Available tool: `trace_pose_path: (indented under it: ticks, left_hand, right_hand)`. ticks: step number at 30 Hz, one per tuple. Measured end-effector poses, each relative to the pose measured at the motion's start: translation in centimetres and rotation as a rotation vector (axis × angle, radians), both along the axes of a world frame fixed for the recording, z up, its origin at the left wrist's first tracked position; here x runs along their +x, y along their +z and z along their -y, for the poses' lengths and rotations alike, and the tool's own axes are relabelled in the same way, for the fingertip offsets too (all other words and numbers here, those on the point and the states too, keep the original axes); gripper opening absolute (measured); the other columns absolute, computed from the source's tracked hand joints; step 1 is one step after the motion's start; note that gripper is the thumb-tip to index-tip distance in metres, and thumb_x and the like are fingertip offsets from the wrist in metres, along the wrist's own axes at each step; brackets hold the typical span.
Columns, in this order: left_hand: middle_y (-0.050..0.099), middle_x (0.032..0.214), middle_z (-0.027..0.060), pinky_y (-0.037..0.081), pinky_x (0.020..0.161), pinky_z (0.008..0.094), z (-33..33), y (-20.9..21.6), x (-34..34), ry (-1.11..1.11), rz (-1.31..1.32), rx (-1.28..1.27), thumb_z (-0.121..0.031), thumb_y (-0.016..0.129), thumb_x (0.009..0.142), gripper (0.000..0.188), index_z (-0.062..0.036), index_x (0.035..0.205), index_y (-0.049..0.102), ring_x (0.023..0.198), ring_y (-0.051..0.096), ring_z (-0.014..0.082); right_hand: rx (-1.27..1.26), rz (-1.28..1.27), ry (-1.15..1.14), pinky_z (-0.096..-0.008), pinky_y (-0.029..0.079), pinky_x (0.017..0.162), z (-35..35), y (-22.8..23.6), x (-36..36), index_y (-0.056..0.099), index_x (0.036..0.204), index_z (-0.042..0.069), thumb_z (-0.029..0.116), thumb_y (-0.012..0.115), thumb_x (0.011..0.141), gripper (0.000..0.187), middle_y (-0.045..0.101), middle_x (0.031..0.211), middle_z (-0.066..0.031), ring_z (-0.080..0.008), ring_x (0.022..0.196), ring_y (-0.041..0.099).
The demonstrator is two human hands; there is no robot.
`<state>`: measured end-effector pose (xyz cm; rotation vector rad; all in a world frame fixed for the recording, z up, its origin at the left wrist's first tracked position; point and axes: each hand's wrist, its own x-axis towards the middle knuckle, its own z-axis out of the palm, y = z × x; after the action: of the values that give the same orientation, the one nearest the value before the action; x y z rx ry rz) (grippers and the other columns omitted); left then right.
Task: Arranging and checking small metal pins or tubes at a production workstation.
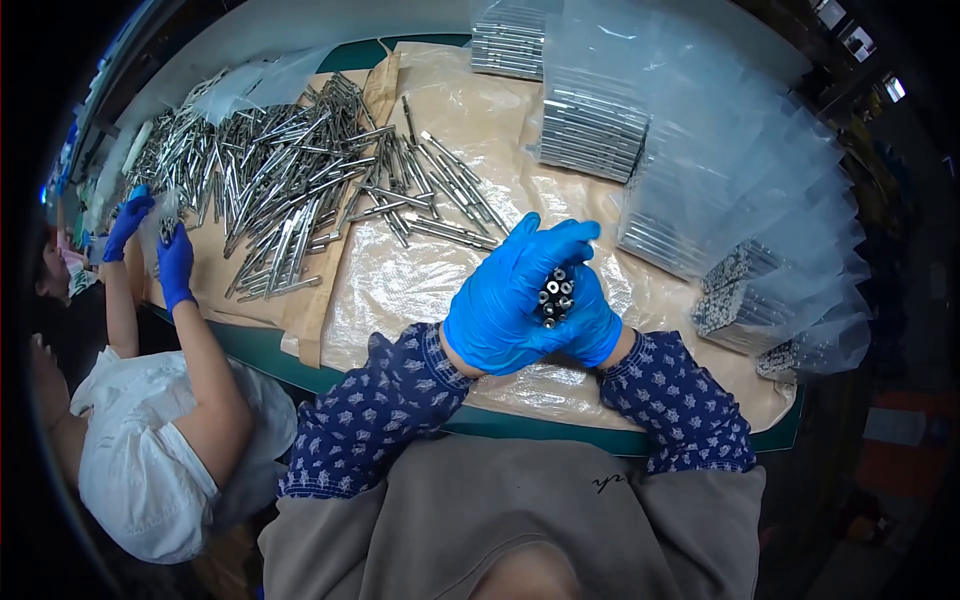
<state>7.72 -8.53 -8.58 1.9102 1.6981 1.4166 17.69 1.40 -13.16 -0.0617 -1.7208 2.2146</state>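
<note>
Grey sweatshirt [520, 490] sits nearest, while left hand [508, 298] and right hand [595, 322] clasp a metal-rod bundle [556, 290], likely heavy, stiff and slick, best gripped mid-length.

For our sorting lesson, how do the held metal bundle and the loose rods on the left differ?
The held metal bundle is tightly gathered; the loose rods lie jumbled. The held metal bundle shows round ends; the loose rods show mostly their lengths. Both look silvery.

Held rods [556, 293] — shafts hidden by left grip [508, 298], right grip [594, 322]; co-worker's bag [152, 226] — contents blurred.
</note>
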Motion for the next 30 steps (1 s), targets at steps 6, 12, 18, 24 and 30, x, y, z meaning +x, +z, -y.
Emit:
trace_pose_path:
  ticks: [6, 12, 18, 24, 30]
  left_hand:
    - [0.057, 0.113, 0.0112, 0.027, 0.106, 0.0458, -0.7, -1.7, -0.1, 0.019, 0.262, 0.146, -0.012, 0.065, 0.069, 0.062, -0.0068, 0.128, 0.044, 0.102, 0.056, 0.0254]
    - [0.058, 0.109, 0.0126, 0.038, 0.099, 0.0409, 0.2, -1.2, -0.7, -0.05, 0.238, 0.079, 0.0, 0.062, 0.067, 0.05, -0.0039, 0.116, 0.052, 0.098, 0.058, 0.0223]
    - [0.062, 0.096, 0.0099, 0.04, 0.097, 0.0474, -0.6, -1.6, -0.7, -0.003, 0.073, 0.224, 0.005, 0.061, 0.068, 0.039, -0.0027, 0.106, 0.056, 0.083, 0.06, 0.0155]
    - [0.062, 0.096, 0.0095, 0.046, 0.089, 0.0388, -0.5, -0.6, 0.2, 0.031, 0.281, 0.13, -0.004, 0.067, 0.07, 0.036, -0.0075, 0.105, 0.062, 0.09, 0.061, 0.0263]
    - [0.062, 0.081, 0.0074, 0.047, 0.082, 0.034, -1.0, -0.4, -2.4, -0.175, 0.158, 0.087, 0.005, 0.062, 0.066, 0.023, -0.0061, 0.086, 0.067, 0.08, 0.06, 0.0225]
  right_hand:
    - [0.025, 0.061, 0.085, -0.0318, 0.044, 0.092, -0.4, -0.3, -0.8, 0.043, 0.123, 0.006, 0.006, 0.07, 0.07, 0.06, 0.052, 0.117, -0.0094, -0.0213, 0.109, 0.052]
    - [0.603, -0.102, 0.08, -0.0366, 0.048, 0.081, -1.4, -1.1, -1.5, 0.052, 0.111, 0.006, 0.02, 0.075, 0.06, 0.057, 0.057, 0.104, -0.0153, -0.0304, 0.096, 0.057]
    - [0.675, -0.001, -0.019, -0.0343, 0.05, 0.079, -1.2, -1.6, -1.2, 0.055, 0.11, 0.009, 0.02, 0.077, 0.061, 0.055, 0.062, 0.099, -0.0135, -0.0281, 0.094, 0.061]
    - [0.417, -0.166, 0.026, -0.0337, 0.048, 0.084, -1.6, -1.2, -1.3, 0.058, 0.109, 0.013, 0.012, 0.079, 0.061, 0.053, 0.058, 0.109, -0.008, -0.023, 0.099, 0.057]
    - [0.824, -0.23, 0.128, -0.0282, 0.047, 0.083, -3.1, -0.8, -2.0, 0.06, 0.105, 0.015, 0.016, 0.073, 0.068, 0.039, 0.059, 0.103, -0.0057, -0.0216, 0.096, 0.057]
